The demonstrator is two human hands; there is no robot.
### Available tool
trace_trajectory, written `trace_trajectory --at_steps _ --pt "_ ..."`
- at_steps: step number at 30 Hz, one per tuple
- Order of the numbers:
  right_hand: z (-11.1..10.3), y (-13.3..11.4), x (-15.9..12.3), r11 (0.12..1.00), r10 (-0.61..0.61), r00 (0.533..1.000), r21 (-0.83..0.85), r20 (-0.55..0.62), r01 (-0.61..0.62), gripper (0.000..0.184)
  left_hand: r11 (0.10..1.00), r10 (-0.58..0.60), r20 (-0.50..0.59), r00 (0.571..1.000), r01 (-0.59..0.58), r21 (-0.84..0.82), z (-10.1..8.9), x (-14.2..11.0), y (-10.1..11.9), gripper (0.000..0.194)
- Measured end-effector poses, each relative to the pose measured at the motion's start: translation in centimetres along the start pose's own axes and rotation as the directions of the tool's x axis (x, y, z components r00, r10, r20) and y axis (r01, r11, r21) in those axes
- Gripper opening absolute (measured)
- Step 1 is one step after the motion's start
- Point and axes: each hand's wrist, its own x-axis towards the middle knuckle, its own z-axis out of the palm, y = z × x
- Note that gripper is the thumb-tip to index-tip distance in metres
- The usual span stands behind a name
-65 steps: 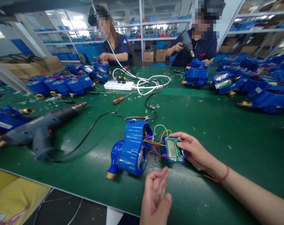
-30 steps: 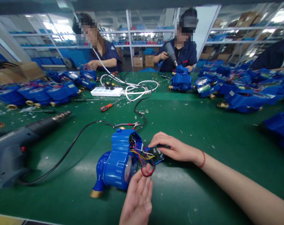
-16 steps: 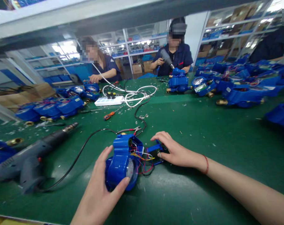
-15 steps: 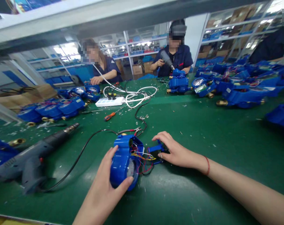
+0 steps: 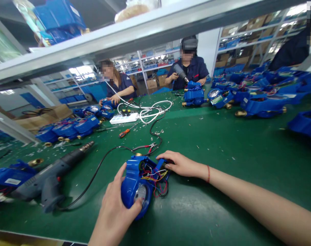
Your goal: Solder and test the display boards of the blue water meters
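On a green assembly bench [image 5: 212, 143], a worker's left hand [image 5: 117, 205] grasps a tilted blue water meter [image 5: 133, 171], a firm hold that seems right for sparing the thin coloured wires [image 5: 155, 179]. Just beside it, the right hand [image 5: 178, 164] curls over a mostly hidden display module [image 5: 161, 166], gripping or only pressing, it cannot be told.

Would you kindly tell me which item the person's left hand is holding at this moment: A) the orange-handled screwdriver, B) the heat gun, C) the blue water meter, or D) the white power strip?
C. The left hand is wrapped around the blue water meter, with its fingers and thumb against the housing.
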Motion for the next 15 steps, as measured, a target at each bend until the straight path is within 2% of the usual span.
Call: trace_trajectory --at_steps 3,7,9,12,13,14,15 --pt "0.2 -0.6 0.2 1.0 0.002 1.0 -0.022 0.029 -0.001 0.041 0.999 -0.014 -0.073 0.997 0.017 0.05 -0.1 -0.7 0.0 0.086" --pt "-0.6 -1.6 -0.1 0.998 0.02 0.999 -0.058 0.03 -0.018 0.045 0.996 0.012 -0.086 0.996 -0.004 0.089 -0.1 -1.3 -0.3 0.084" --pt "-1.3 -2.7 -1.3 0.996 0.036 0.999 -0.083 -0.007 -0.037 0.047 0.997 0.013 -0.072 0.997 -0.007 0.078 0.0 -1.5 -0.7 0.082" --pt "-2.1 -5.5 -5.1 0.994 0.061 0.998 -0.094 -0.017 -0.062 0.039 0.996 0.041 -0.081 0.996 -0.035 0.078 0.2 -2.1 -1.7 0.077" --pt "-2.0 -6.5 -6.8 0.996 0.071 0.997 -0.062 0.037 -0.069 0.038 0.993 0.082 -0.11 0.991 -0.072 0.089 0.3 -2.4 -2.0 0.074" --pt "-1.7 -7.4 -8.5 0.991 0.108 0.983 0.058 0.147 -0.117 0.035 0.987 0.136 -0.154 0.979 -0.121 0.106 0.5 -2.8 -2.3 0.07" --pt "-1.2 -7.9 -10.2 0.957 0.167 0.935 0.176 0.312 -0.23 0.034 0.978 0.193 -0.213 0.958 -0.17 0.122 0.7 -3.2 -2.5 0.066"
